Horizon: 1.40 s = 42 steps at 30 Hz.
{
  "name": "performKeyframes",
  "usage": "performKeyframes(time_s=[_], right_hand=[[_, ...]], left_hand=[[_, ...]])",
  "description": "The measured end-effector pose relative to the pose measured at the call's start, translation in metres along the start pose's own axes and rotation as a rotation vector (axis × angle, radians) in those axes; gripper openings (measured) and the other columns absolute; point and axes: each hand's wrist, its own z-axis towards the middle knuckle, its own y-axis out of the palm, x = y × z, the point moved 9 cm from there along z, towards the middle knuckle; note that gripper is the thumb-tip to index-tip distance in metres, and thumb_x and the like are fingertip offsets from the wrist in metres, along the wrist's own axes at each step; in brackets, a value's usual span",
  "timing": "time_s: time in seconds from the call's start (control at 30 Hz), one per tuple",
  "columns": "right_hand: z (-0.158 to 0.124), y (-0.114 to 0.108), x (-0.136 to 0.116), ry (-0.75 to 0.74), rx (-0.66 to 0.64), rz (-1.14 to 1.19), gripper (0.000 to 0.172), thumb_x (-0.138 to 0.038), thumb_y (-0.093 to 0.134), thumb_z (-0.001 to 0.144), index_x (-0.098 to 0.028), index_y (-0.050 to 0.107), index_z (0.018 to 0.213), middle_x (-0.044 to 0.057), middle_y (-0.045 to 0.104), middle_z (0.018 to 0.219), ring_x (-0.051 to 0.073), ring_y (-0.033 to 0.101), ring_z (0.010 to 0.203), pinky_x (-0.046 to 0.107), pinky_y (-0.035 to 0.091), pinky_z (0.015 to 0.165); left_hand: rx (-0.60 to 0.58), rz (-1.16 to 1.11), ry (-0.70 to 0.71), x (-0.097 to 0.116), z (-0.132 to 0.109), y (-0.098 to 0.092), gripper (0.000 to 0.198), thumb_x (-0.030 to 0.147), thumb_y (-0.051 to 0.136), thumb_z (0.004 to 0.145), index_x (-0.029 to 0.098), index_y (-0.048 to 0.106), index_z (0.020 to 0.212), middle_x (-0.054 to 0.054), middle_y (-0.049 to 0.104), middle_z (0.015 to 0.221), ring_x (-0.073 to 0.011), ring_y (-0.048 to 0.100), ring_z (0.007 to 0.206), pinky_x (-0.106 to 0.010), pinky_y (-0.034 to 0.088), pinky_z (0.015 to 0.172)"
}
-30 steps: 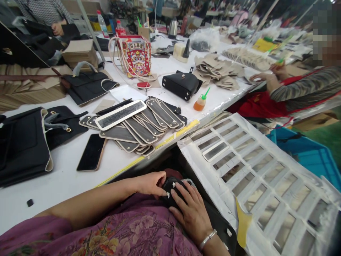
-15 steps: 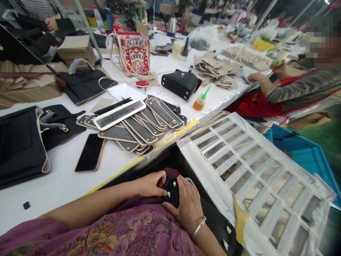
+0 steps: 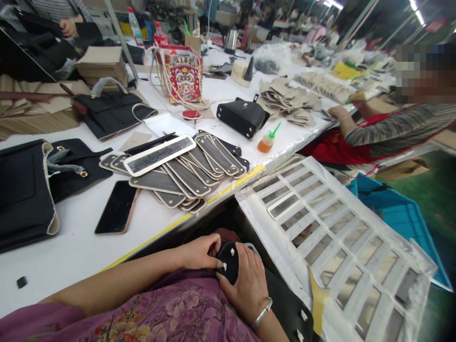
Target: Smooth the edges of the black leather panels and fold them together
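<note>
A black leather bag (image 3: 231, 274) lies in my lap, with small white patches on its dark surface; more of it shows below my right forearm. My left hand (image 3: 201, 251) is closed at its left edge, fingers curled and thumb pressed by one white patch (image 3: 224, 267). Wrapped over the right side of the bag, my right hand (image 3: 249, 280) grips it, a silver bangle on the wrist. On the table ahead lies a heap of dark, pale-edged strips (image 3: 185, 175) with metal studs. A white-framed strip (image 3: 160, 154) rests on top of them.
A phone (image 3: 117, 207), a black box-shaped bag (image 3: 242, 116) and a bottle of orange liquid (image 3: 266, 142) lie on the table. To my right is a white slotted board (image 3: 331, 232), with a blue crate (image 3: 402, 209) beyond. A co-worker's arm (image 3: 395, 126) reaches in at right.
The view has shifted slightly. Both my hands keep their hold on the bag in nearly the same pose. The co-worker at right has leaned a little toward the table.
</note>
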Motion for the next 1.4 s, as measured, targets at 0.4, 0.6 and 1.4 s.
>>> performKeyframes(time_s=[0.4, 0.6, 1.4], right_hand=[[0.003, 0.0, 0.005, 0.043, 0.021, 0.002, 0.07, -0.05, 0.06, 0.067, -0.012, 0.039, 0.122, 0.015, 0.053, 0.113, 0.031, 0.048, 0.104, 0.046, 0.04, 0.087], [0.013, -0.004, 0.008, 0.139, -0.051, 0.067, 0.058, -0.043, 0.064, 0.062, -0.017, 0.047, 0.112, 0.011, 0.056, 0.105, 0.028, 0.051, 0.096, 0.043, 0.04, 0.083], [0.016, 0.01, 0.026, 0.075, -0.384, 0.298, 0.054, -0.046, 0.059, 0.073, -0.02, 0.043, 0.118, 0.008, 0.055, 0.111, 0.024, 0.049, 0.103, 0.038, 0.037, 0.088]], left_hand=[[0.163, -0.051, 0.0, -0.007, 0.002, 0.0, 0.027, 0.033, 0.061, 0.072, 0.018, 0.044, 0.088, 0.005, 0.045, 0.07, -0.0104, 0.04, 0.063, -0.021, 0.034, 0.057], [0.139, -0.131, 0.088, -0.006, 0.005, 0.004, 0.048, 0.035, 0.059, 0.076, 0.018, 0.048, 0.12, 0.001, 0.048, 0.077, -0.0118, 0.041, 0.068, -0.022, 0.035, 0.062], [0.224, 0.146, 0.164, 0.013, -0.002, -0.001, 0.041, 0.031, 0.053, 0.08, 0.02, 0.051, 0.119, -0.003, 0.054, 0.091, -0.0148, 0.051, 0.078, -0.026, 0.042, 0.071]])
